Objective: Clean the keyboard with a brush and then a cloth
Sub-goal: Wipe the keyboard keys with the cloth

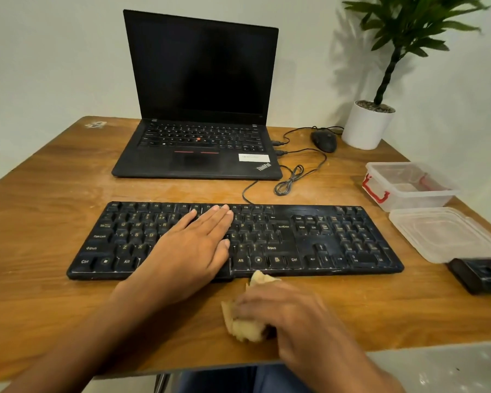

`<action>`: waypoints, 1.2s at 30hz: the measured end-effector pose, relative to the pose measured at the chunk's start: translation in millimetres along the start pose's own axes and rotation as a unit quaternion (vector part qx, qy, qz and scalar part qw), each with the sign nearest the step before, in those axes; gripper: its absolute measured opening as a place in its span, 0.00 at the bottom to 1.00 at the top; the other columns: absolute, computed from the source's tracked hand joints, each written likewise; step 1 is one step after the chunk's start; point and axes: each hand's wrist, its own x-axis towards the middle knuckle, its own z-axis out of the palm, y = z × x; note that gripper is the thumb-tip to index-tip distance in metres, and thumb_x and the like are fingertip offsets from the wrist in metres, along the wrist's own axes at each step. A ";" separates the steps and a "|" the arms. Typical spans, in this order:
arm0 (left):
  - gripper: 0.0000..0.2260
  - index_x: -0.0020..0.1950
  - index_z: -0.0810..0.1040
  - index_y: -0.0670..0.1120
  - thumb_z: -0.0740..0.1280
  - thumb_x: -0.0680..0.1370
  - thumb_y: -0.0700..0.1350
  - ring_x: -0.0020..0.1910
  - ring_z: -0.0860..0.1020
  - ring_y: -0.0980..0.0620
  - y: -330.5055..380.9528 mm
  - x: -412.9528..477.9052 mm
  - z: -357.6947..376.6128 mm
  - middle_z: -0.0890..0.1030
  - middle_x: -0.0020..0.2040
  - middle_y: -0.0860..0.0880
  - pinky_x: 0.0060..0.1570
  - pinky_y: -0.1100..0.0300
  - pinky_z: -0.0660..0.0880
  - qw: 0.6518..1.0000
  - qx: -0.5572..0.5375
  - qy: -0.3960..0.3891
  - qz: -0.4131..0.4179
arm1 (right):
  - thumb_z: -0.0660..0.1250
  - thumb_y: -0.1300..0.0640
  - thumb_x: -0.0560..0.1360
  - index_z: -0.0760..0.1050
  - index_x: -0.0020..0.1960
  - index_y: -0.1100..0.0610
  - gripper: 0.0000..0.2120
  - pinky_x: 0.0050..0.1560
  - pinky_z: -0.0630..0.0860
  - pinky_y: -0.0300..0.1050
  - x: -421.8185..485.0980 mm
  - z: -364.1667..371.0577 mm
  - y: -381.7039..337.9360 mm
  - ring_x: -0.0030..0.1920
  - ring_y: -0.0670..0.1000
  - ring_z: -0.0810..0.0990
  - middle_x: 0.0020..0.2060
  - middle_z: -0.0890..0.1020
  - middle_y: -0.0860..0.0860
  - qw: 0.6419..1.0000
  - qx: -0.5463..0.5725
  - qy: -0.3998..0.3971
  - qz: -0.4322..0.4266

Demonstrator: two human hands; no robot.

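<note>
- On the keyboard point(236, 239), left hand point(199, 239) lies flat, fingers straight, likely steadying it.
- Right hand point(284, 310) grips bunched cloth point(245, 327) near front edge, apparently ready for wiping.

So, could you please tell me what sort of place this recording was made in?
Probably a home or office desk: an open laptop with a wired mouse, a separate black keyboard on a wooden table, and a potted plant.
</note>
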 end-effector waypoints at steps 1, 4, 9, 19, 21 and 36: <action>0.35 0.75 0.40 0.52 0.28 0.68 0.59 0.70 0.38 0.64 0.2 -0.1 -0.1 0.42 0.76 0.56 0.69 0.63 0.35 1.000 0.001 0.000 0.001 | 0.65 0.72 0.63 0.82 0.50 0.51 0.22 0.48 0.81 0.45 2.4 -6.5 1.3 0.49 0.46 0.81 0.48 0.84 0.45 0.999 0.018 0.035 0.011; 0.35 0.75 0.39 0.52 0.28 0.68 0.59 0.70 0.37 0.64 1.1 -0.2 -1.3 0.42 0.76 0.56 0.68 0.63 0.34 1.000 0.000 0.001 0.000 | 0.57 0.65 0.70 0.81 0.52 0.53 0.18 0.55 0.77 0.44 34.5 -29.8 20.0 0.53 0.44 0.79 0.51 0.83 0.46 0.987 0.007 0.144 0.070; 0.35 0.75 0.39 0.52 0.28 0.68 0.59 0.70 0.37 0.64 0.0 -0.3 -0.2 0.42 0.75 0.56 0.68 0.63 0.33 1.000 0.004 0.004 0.002 | 0.60 0.75 0.68 0.78 0.59 0.53 0.26 0.60 0.72 0.49 62.6 -19.6 29.7 0.61 0.51 0.75 0.58 0.80 0.48 0.986 -0.086 0.024 0.141; 0.35 0.75 0.40 0.52 0.28 0.68 0.59 0.70 0.37 0.64 0.8 -0.8 -1.2 0.42 0.75 0.56 0.68 0.62 0.33 1.000 0.002 0.003 -0.001 | 0.61 0.71 0.73 0.78 0.59 0.49 0.22 0.60 0.72 0.50 67.3 -31.9 39.5 0.59 0.51 0.76 0.57 0.80 0.46 0.982 -0.047 0.038 0.178; 0.35 0.75 0.40 0.51 0.28 0.68 0.59 0.69 0.37 0.64 1.8 -0.2 -1.0 0.42 0.76 0.56 0.67 0.62 0.31 1.000 0.012 0.006 -0.002 | 0.60 0.73 0.70 0.77 0.60 0.49 0.26 0.62 0.70 0.49 59.2 -19.7 30.9 0.61 0.50 0.75 0.59 0.79 0.46 0.985 -0.080 0.001 0.152; 0.38 0.75 0.39 0.50 0.26 0.67 0.62 0.73 0.39 0.61 21.9 37.0 1.1 0.41 0.76 0.55 0.68 0.59 0.31 0.999 0.030 -0.020 0.032 | 0.64 0.75 0.66 0.77 0.61 0.54 0.28 0.63 0.73 0.53 44.9 -32.6 89.9 0.62 0.51 0.76 0.61 0.79 0.50 0.988 -0.133 0.000 0.079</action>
